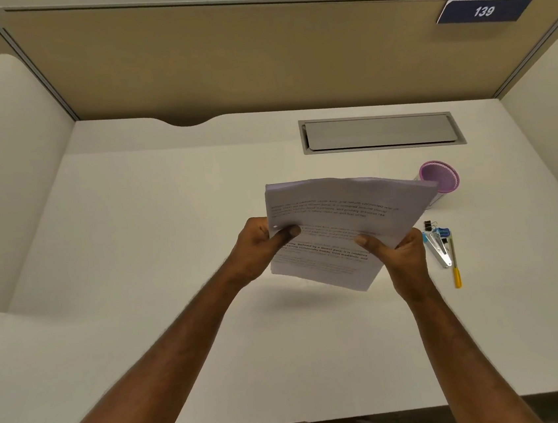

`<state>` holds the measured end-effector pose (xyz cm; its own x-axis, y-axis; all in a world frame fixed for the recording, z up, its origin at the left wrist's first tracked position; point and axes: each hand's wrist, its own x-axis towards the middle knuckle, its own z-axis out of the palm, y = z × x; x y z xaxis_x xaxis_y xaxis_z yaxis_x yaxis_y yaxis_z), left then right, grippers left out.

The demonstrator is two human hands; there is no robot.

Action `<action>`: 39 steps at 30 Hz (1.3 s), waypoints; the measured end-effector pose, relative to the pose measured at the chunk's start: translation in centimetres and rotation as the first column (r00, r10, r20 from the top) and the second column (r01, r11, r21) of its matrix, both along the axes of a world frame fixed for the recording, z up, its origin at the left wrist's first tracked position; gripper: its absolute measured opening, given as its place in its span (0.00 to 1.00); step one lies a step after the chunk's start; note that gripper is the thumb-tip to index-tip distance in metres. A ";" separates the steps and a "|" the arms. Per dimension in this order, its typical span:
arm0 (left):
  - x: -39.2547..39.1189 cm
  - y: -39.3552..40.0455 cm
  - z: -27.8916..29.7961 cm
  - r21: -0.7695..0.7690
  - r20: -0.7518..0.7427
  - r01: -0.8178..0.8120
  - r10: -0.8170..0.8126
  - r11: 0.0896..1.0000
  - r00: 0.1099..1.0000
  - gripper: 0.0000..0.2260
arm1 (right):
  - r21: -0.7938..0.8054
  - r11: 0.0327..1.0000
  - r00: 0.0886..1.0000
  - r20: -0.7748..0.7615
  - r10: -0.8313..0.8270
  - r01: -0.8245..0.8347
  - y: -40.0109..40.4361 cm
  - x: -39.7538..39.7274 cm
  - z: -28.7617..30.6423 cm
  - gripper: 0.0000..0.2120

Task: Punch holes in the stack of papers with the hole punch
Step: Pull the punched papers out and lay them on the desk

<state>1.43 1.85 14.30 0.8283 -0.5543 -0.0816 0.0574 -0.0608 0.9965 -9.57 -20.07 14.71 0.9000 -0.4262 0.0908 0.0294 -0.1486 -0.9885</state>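
Left hand [257, 244] and right hand [402, 253] each pinch opposite side edges of paper stack [341, 232], held tilted above tabletop [168, 223]. Just right of right hand: stapler [436, 250], pen [455, 267]. Beyond: purple mesh cup [439, 177].

both hands [257, 248] [403, 257] hold the stack of papers [341, 225], seemingly above the desk [172, 257].
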 end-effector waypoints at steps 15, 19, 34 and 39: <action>-0.3 -6.1 0.0 -0.020 0.042 -0.053 0.054 0.998 0.998 0.08 | 0.049 0.977 0.977 0.022 -0.211 0.209 -1.5 -0.5 -0.8 0.21; -0.8 -8.9 -0.9 -0.041 0.017 -0.090 0.091 0.995 0.996 0.16 | 0.055 0.961 0.961 0.037 -0.275 0.273 -2.4 -1.1 -1.4 0.23; -0.8 -11.2 -4.8 0.001 -0.131 -0.089 0.088 0.996 0.988 0.14 | 0.105 0.959 0.963 -0.095 -0.254 0.263 -3.6 -2.0 -5.6 0.24; -0.2 -11.3 -3.5 0.004 -0.086 -0.073 0.073 0.997 0.994 0.12 | 0.095 0.963 0.967 -0.055 -0.249 0.253 -4.2 -1.6 -4.2 0.23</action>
